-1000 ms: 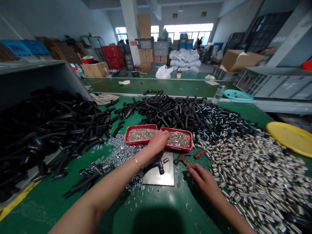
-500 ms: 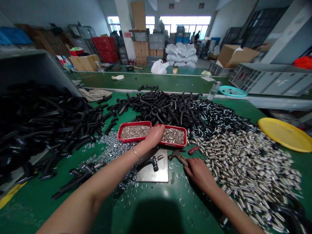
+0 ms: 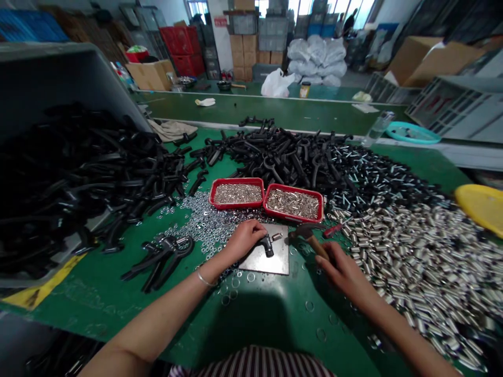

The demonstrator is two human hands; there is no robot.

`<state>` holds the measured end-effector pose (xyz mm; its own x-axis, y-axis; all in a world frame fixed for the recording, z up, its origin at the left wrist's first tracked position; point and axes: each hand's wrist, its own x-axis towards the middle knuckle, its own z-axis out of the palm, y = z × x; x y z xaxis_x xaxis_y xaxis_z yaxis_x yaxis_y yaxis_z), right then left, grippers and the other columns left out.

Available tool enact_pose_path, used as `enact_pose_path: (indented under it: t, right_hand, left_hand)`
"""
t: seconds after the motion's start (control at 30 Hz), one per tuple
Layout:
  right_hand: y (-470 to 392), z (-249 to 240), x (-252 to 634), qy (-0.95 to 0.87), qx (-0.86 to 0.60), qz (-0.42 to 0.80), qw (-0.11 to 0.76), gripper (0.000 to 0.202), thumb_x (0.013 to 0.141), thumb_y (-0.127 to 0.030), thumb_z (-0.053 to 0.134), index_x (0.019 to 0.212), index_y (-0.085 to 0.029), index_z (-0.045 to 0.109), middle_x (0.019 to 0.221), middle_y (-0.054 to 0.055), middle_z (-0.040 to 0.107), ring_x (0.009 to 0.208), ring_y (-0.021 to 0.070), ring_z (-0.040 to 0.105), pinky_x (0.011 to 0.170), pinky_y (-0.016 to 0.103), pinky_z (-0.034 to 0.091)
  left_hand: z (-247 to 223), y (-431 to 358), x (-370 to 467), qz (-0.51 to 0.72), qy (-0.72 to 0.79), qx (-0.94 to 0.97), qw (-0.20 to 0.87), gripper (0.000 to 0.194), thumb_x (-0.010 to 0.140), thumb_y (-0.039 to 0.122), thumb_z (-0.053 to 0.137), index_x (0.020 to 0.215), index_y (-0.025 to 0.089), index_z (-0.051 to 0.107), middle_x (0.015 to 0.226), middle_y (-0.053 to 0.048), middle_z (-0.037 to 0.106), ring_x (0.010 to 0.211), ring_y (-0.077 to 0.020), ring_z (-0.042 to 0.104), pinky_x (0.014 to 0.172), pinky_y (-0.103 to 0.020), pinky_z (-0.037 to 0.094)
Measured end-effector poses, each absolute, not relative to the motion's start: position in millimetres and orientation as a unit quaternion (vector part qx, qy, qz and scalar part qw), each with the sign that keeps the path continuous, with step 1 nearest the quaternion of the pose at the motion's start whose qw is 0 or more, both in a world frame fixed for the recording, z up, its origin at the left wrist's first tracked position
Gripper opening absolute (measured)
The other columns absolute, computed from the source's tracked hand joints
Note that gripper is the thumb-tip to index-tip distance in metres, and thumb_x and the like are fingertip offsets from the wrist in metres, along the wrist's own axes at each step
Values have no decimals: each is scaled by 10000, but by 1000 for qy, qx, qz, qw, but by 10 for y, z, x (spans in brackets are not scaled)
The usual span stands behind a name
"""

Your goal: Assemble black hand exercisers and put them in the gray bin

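My left hand (image 3: 247,238) is over the metal plate (image 3: 277,264), its thumb and fingertips pinched together at the black plastic part (image 3: 268,245). Whatever sits between those fingertips is too small to make out. Beside the part, a small silver cylinder (image 3: 277,236) lies on the plate. My right hand (image 3: 340,264) is wrapped round the wooden handle of a hammer (image 3: 315,246), whose dark head rests near the plate's right edge. Behind the plate stand a left red tray (image 3: 236,207) and a right red tray (image 3: 293,216), both filled with small metal pins.
Loose nuts (image 3: 204,220) spread left of the plate. Silver cylinders (image 3: 428,262) are heaped at right, black parts (image 3: 283,152) behind the trays. Several assembled black pieces (image 3: 163,259) lie at left by a grey bin (image 3: 106,68). A red-handled screwdriver (image 3: 333,229) is near the hammer.
My left hand has come back from the right red tray to the black part on the plate. My right hand has closed round the hammer's handle. The view has tilted down.
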<state>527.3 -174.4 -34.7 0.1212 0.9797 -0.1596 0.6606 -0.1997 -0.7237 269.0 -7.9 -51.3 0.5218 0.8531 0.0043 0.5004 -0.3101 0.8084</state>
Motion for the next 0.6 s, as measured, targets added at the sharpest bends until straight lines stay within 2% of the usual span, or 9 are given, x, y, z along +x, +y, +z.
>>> enact_pose_path:
  t: [0.23, 0.37, 0.43, 0.47, 0.53, 0.57, 0.6]
  right_hand:
    - [-1514, -309, 5050, -589, -679, 345, 272, 277, 960, -445, 442, 1110, -218, 491, 833, 36, 682, 581, 175, 591, 566, 296, 426]
    - [-1474, -348, 5055, -612, -673, 329, 253, 278, 967, -427, 435, 1124, -207, 497, 822, 44, 676, 608, 185, 608, 581, 297, 424]
    - [-1491, -307, 5041, -623, -672, 319, 242, 278, 973, -421, 429, 1125, -200, 503, 813, 52, 672, 633, 197, 618, 586, 300, 424]
    - [-1508, -267, 5025, -627, -671, 312, 242, 284, 977, -423, 426, 1130, -198, 508, 825, 60, 676, 648, 202, 624, 592, 302, 427]
    - [-1550, -162, 4969, -633, -671, 290, 255, 303, 987, -435, 421, 1161, -205, 511, 883, 78, 689, 687, 209, 640, 610, 305, 438]
    - [-1565, -109, 4932, -634, -671, 275, 268, 314, 992, -440, 417, 1189, -212, 506, 927, 87, 694, 713, 213, 649, 623, 306, 445]
    - [-1570, -68, 4893, -636, -671, 258, 280, 325, 997, -440, 410, 1219, -219, 497, 972, 97, 696, 748, 219, 659, 641, 308, 452]
  left_hand:
    - [-537, -57, 2791, 181, 434, 817, 334, 169, 887, 265, 590, 769, 167, 662, 819, -57, 693, 791, -216, 631, 745, -329, 459]
    - [-454, -60, 2805, 153, 338, 906, 203, 194, 924, 237, 546, 770, 173, 646, 854, -81, 663, 917, -252, 593, 915, -409, 414]
    - [-412, -85, 2792, 131, 302, 931, 155, 176, 925, 307, 573, 857, 169, 657, 919, -101, 655, 994, -282, 566, 972, -456, 379]
    - [-403, -110, 2776, 129, 305, 932, 146, 226, 902, 378, 615, 956, 163, 658, 985, -116, 650, 1034, -301, 552, 985, -475, 371]
    - [-420, -189, 2732, 143, 339, 918, 147, 587, 796, 529, 716, 1216, 143, 580, 1151, -157, 613, 1115, -344, 520, 1002, -514, 365]
    - [-446, -239, 2709, 151, 357, 909, 154, 761, 745, 569, 749, 1321, 136, 504, 1216, -176, 584, 1147, -361, 507, 1010, -531, 362]
    - [-481, -290, 2688, 157, 370, 901, 165, 857, 724, 571, 765, 1384, 134, 439, 1254, -186, 564, 1168, -371, 502, 1017, -542, 360]
